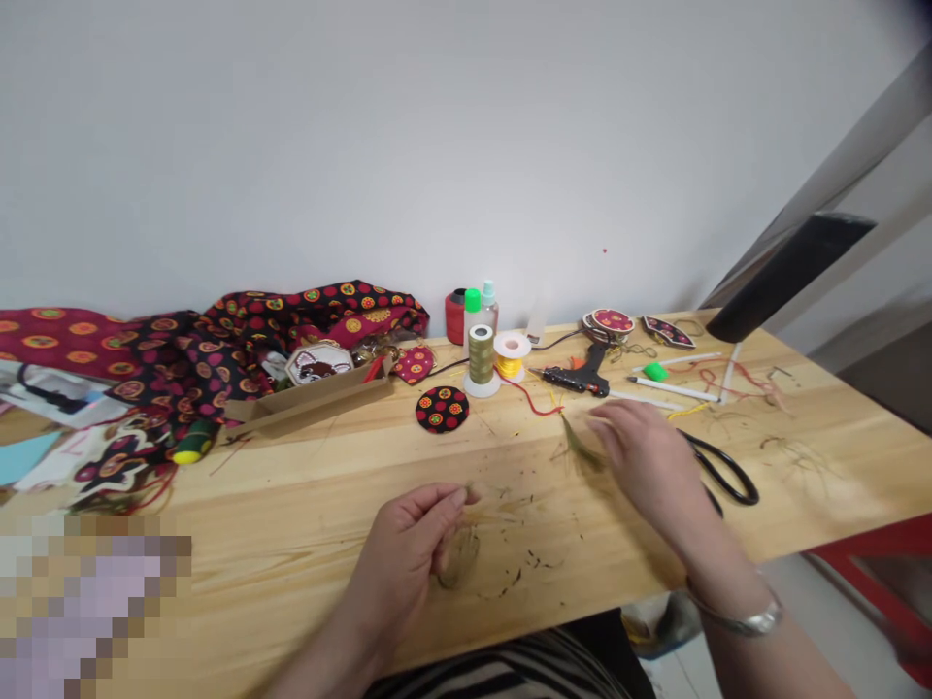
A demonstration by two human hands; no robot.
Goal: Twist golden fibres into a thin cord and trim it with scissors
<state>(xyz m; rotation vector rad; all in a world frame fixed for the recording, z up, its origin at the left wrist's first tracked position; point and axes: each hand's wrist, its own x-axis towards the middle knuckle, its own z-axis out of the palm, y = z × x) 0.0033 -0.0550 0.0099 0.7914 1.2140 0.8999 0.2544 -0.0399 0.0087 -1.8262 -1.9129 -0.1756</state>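
Note:
My left hand [412, 544] is closed in a pinch above the front middle of the wooden table. Between its thumb and forefinger is thin olive thread, and a loop of the thread [460, 558] hangs below the fingers. Farther right, my right hand [645, 461] is bent with thumb and fingers drawn together; whatever is in them is hidden and slightly blurred. Beside its fingertips is a bundle of olive threads [581, 445]. Black-handled scissors [732, 474] lie partly under that hand, their blades out of sight. Small thread scraps [535, 560] are scattered between both hands.
Behind stand an olive thread spool [482, 354], a yellow spool [512, 364] and bottles [472, 316]. A black glue gun [582, 374] lies right of them. Left are a round patterned patch [442, 410], a cardboard tray [313, 406] and patterned cloth [291, 316].

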